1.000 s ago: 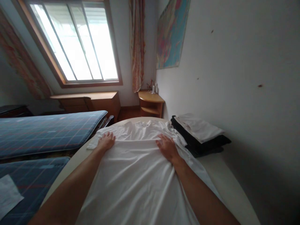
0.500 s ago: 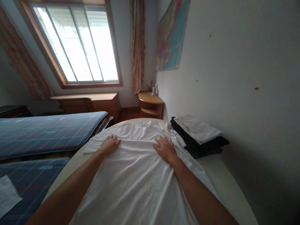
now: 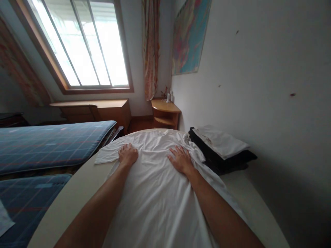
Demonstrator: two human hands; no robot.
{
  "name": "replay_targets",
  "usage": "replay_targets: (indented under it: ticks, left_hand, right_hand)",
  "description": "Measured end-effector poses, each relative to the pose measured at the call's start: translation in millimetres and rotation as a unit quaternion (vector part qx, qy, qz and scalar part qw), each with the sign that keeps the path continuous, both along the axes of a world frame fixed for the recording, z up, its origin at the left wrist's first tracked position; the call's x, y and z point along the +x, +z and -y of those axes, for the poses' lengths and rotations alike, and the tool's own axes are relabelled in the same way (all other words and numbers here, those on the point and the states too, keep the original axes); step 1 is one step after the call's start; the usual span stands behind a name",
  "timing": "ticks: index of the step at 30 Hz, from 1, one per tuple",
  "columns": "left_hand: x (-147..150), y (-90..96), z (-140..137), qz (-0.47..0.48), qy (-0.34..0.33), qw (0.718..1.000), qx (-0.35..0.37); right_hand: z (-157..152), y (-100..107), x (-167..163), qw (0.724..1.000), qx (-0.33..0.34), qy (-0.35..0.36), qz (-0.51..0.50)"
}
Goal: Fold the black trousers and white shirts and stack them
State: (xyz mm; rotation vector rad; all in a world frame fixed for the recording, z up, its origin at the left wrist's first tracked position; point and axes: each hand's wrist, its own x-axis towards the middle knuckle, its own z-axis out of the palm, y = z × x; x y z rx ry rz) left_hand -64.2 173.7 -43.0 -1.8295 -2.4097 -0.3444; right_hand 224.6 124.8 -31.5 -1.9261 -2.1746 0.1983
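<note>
A white T-shirt [image 3: 155, 186] lies spread over a round pale table [image 3: 77, 196], its collar end toward the window and its fabric creased. My left hand [image 3: 128, 154] rests on the upper left of the shirt, near the left sleeve, palm down with the fingers stretched forward. On the upper right part of the cloth, my right hand [image 3: 181, 159] lies flat with its fingers spread. The right sleeve is bunched beside it, close to the folded clothes.
A stack of folded dark and white clothes [image 3: 222, 148] sits at the table's right edge, by the wall. Blue plaid mattresses [image 3: 51, 144] are on the left. Beyond the table stand a corner shelf [image 3: 165, 106] and a wooden desk [image 3: 108, 103] under the window.
My left hand has moved right and slightly forward across the shirt. My right hand has shifted only slightly. The view has turned a little.
</note>
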Motion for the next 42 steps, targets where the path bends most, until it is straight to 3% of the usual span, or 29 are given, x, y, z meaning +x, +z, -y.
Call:
replay_targets:
  ticks: [10,22,27,33,42]
  left_hand:
    - [-44.9,-5.7,30.8,0.010,0.023,1.000,-0.009]
    - [-113.7,-1.2,100.8,0.028,0.085,0.994,-0.057]
    - [-123.3,6.6,93.5,0.058,0.104,0.989,-0.089]
    - [-100.1,0.9,65.7,0.057,0.153,0.985,-0.057]
    - [-92.3,-10.2,67.6,0.056,0.106,0.993,0.008]
  right_hand:
    - [27.7,4.5,-16.2,0.999,-0.003,0.030,-0.023]
    - [86.5,9.5,-83.7,0.996,-0.008,0.062,-0.057]
    - [101.3,9.4,-94.6,0.996,-0.012,0.065,-0.064]
    - [89.5,8.4,-87.8,0.994,-0.015,0.085,-0.066]
    - [57.9,9.2,-88.7,0.994,-0.022,0.095,-0.053]
